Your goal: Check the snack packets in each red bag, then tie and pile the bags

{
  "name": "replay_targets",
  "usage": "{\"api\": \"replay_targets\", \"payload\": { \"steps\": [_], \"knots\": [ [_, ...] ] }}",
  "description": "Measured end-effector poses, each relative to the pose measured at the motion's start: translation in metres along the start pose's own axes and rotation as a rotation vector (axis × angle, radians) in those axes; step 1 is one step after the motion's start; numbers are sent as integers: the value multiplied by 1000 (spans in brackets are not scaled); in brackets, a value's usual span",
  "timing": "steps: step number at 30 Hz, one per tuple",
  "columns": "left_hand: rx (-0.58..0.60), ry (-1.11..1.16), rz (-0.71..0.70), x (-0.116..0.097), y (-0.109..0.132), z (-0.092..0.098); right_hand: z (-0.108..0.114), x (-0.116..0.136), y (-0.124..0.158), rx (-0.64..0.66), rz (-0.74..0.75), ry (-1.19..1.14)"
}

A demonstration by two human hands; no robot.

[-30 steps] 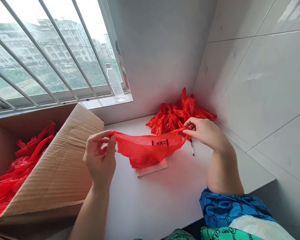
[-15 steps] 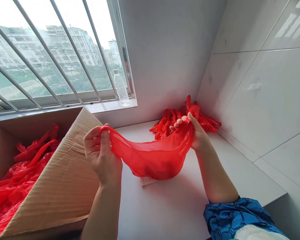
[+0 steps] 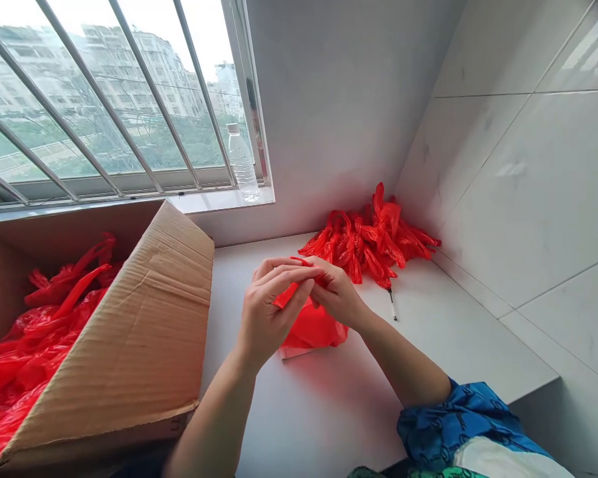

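Note:
A red plastic bag point(image 3: 315, 326) hangs just above the white counter, its top gathered between both my hands. My left hand point(image 3: 275, 302) is closed on the bag's top from the left, thumb and fingers pinching. From the right, my right hand point(image 3: 336, 292) grips the same bunched part, and the fingertips of both hands meet there. The fingers partly hide the bag's upper end. Beneath the bag, the edge of a small pale flat object point(image 3: 292, 353) shows; its kind is hidden.
A cardboard box point(image 3: 144, 325) of red plastic bags point(image 3: 44, 345) stands at left. Knotted red bags point(image 3: 366, 236) lie in the far corner of the counter point(image 3: 448, 345), beside a pen-like stick point(image 3: 393, 305). A clear bottle point(image 3: 242, 166) stands on the sill by the barred window.
My hands have come together from wide apart. The bag, stretched between them before, now hangs bunched below. The pile and the pen-like stick behind are uncovered.

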State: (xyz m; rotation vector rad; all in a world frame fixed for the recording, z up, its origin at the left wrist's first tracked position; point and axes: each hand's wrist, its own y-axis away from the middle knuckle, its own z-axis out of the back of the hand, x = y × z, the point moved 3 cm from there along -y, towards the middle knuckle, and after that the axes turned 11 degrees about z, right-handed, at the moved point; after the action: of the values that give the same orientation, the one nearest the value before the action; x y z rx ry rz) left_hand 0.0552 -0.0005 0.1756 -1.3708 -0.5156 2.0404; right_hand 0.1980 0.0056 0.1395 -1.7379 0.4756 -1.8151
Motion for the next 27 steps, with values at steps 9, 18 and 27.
{"api": "replay_targets", "payload": {
  "steps": [9, 18, 27],
  "knots": [
    [403, 153, 471, 40, 1, -28, 24, -12, -5, -272, -200, -249],
    [425, 796, 822, 64, -2, -34, 33, -9, -8, -26, -173, -238],
    [349, 733, 794, 59, -3, -29, 35, 3, -3, 77, 217, 600]
  ]
}}
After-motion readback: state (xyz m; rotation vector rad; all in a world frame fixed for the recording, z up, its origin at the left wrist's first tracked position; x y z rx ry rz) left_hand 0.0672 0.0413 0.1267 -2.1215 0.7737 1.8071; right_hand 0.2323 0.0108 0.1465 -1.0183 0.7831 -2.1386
